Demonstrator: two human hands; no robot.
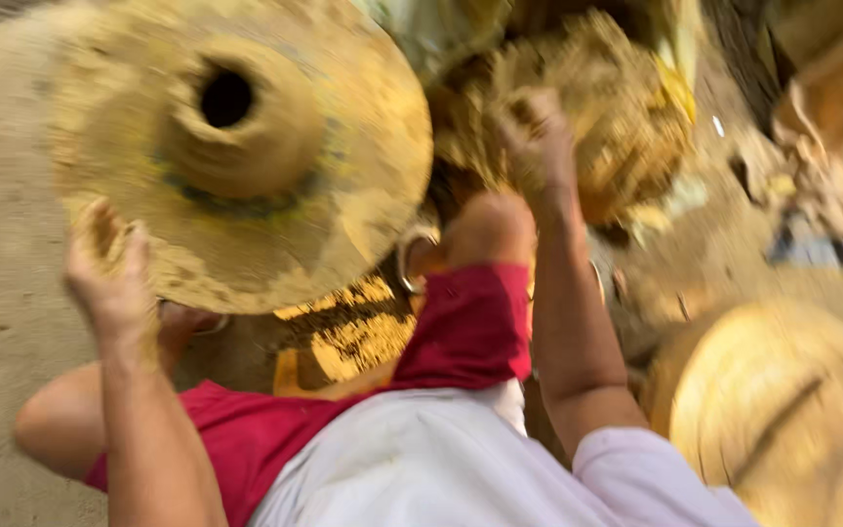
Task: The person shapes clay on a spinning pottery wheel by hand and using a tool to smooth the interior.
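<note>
The frame is motion-blurred. A large round pot, coated in yellow-brown clay, has a dark hole at its top and fills the upper left. My left hand, smeared with clay, rests with spread fingers against the pot's lower left rim. My right hand reaches forward into a heap of yellowish straw-and-clay mix, its fingers closed around a clump of it. My red and white clothing and a bent knee lie between my two arms.
A second round yellow clay-covered object sits at the lower right. Sandy ground spreads out on the left. Blurred brown debris and scraps lie at the upper right.
</note>
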